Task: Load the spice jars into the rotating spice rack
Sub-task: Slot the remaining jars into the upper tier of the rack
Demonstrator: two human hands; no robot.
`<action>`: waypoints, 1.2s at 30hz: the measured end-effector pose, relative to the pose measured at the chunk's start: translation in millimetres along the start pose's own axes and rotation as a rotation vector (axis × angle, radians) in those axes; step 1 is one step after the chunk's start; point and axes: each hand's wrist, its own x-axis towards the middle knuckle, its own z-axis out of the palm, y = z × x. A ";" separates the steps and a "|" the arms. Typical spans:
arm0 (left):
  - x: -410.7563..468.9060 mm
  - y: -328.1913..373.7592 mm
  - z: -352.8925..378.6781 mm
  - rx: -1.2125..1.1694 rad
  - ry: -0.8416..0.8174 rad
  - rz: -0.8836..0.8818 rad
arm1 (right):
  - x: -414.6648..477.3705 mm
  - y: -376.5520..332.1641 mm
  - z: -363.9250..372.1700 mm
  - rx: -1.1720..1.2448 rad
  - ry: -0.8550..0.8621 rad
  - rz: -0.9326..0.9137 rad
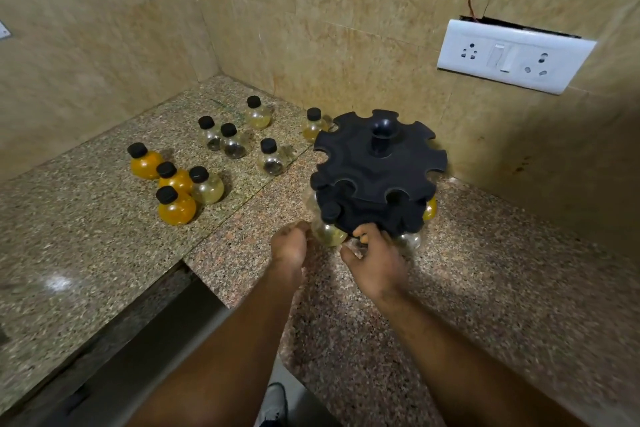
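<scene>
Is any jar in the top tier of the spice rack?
No, the top tier shows only empty notches; loaded jars sit in the lower tier.

Speckled granite counter [485,270]. Standing directly on it: a black two-tier spice rack [377,170] at right. Nine loose black-capped jars stand at left: three orange jars [175,206] beside one pale jar [206,184], three clear jars [233,140] behind, and two yellowish jars [258,111] farthest back.

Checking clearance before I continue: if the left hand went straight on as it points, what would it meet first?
Likely the pale yellow jar hung in the rack, lower tier, ahead of the left hand; depth is unclear, so they may be touching.
</scene>
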 end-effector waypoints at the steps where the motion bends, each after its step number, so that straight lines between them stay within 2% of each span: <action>1: 5.3 -2.6 -7.8 -0.009 0.017 0.001 | -1.7 -4.5 6.7 -0.020 0.014 -0.012; 3: 11.0 -5.8 -18.6 0.005 0.042 -0.010 | -6.6 -9.2 15.4 -0.034 0.016 -0.031; 10: 50.2 21.0 -55.9 0.011 0.094 0.115 | -2.9 -57.3 71.0 -0.083 -0.231 -0.119; 14: 87.3 47.2 -73.9 0.263 0.104 0.262 | 22.9 -98.8 101.0 -0.120 -0.335 -0.083; 20: 137.4 97.1 -83.1 0.465 -0.071 0.355 | 64.8 -131.7 148.6 -0.255 -0.435 -0.010; 23: 160.1 118.5 -83.3 0.661 -0.094 0.508 | 77.1 -138.1 170.1 -0.382 -0.490 0.070; 26: 183.3 136.8 -79.1 0.793 -0.139 0.691 | 85.1 -141.4 190.2 -0.396 -0.501 0.131; 31: 215.0 151.7 -67.1 0.923 -0.295 0.902 | 95.0 -143.7 206.5 -0.380 -0.482 0.186; 36: 235.7 155.9 -51.7 0.968 -0.330 1.016 | 96.8 -141.7 209.4 -0.393 -0.480 0.182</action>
